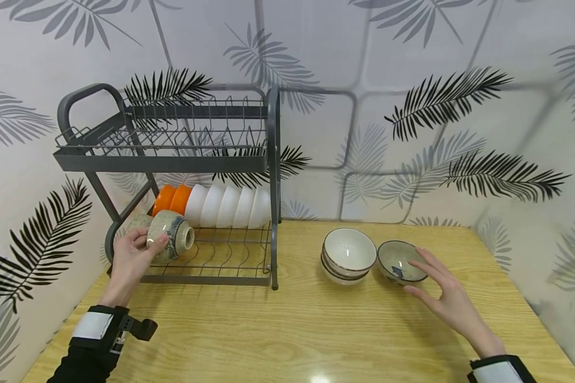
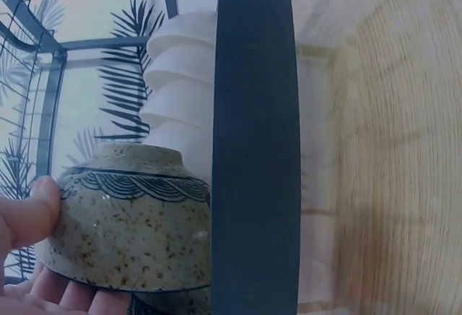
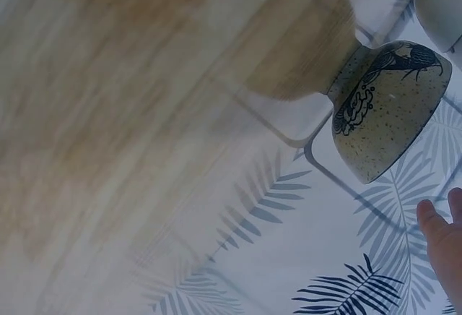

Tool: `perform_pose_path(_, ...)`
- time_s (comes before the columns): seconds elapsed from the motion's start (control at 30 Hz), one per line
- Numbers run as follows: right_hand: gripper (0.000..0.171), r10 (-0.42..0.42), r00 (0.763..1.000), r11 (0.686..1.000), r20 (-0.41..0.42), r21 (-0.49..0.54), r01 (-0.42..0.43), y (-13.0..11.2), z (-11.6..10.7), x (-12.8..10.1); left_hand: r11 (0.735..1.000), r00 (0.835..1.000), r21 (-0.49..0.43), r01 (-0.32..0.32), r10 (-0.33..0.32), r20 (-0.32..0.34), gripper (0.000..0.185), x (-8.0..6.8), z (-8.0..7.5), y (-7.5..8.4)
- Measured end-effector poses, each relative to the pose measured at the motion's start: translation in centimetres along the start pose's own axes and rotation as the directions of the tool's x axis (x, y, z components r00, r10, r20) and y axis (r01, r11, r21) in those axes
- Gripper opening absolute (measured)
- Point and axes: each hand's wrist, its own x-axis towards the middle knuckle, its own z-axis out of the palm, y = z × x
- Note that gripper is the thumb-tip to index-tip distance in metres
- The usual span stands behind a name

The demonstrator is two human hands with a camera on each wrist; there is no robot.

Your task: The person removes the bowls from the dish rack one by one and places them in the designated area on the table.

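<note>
My left hand (image 1: pixel 133 256) grips a speckled stoneware bowl (image 1: pixel 171 234) lying on its side on the lower shelf of a grey dish rack (image 1: pixel 206 266). The left wrist view shows that bowl (image 2: pixel 130 221) close up against my fingers (image 2: pixel 29 217), beside a dark rack post (image 2: pixel 256 141). My right hand (image 1: pixel 443 295) hovers open, fingers spread, just right of a second speckled bowl (image 1: pixel 400 261) standing upright on the table; in the right wrist view this bowl (image 3: pixel 386 109) lies apart from my fingertips (image 3: pixel 440 235). Just left of it stand stacked white bowls (image 1: pixel 348 255).
On the rack's lower shelf, two orange bowls (image 1: pixel 171 199) and several white bowls (image 1: pixel 230 206) stand on edge in a row. The upper rack shelf (image 1: pixel 172 139) holds nothing. The wooden table (image 1: pixel 297 330) meets leaf-patterned walls (image 1: pixel 412 106) at the back and sides.
</note>
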Motion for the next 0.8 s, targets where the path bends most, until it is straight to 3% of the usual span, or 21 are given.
perform_pose_path(0.3, 0.058, 0.083, 0.996, 0.995, 0.021, 0.062, -0.084, -0.7, -0.3, 0.2, 0.981, 0.986, -0.114, -0.16, 0.163, 0.022, 0.04, -1.5, 0.8, 1.0)
perform_pose_path(0.53, 0.059, 0.13, 0.99, 0.988, 0.046, 0.081, -0.134, -1.5, -0.5, 0.5, 0.97, 0.972, -0.084, -0.229, 0.232, 0.022, 0.036, -2.5, 1.8, 1.6)
perform_pose_path(0.8, 0.056, 0.15, 0.983, 0.962, 0.104, 0.215, -0.169, -2.9, -0.5, 1.0, 0.921, 0.922, -0.05, -0.386, 0.387, 0.02, 0.023, -3.7, 3.0, 2.2)
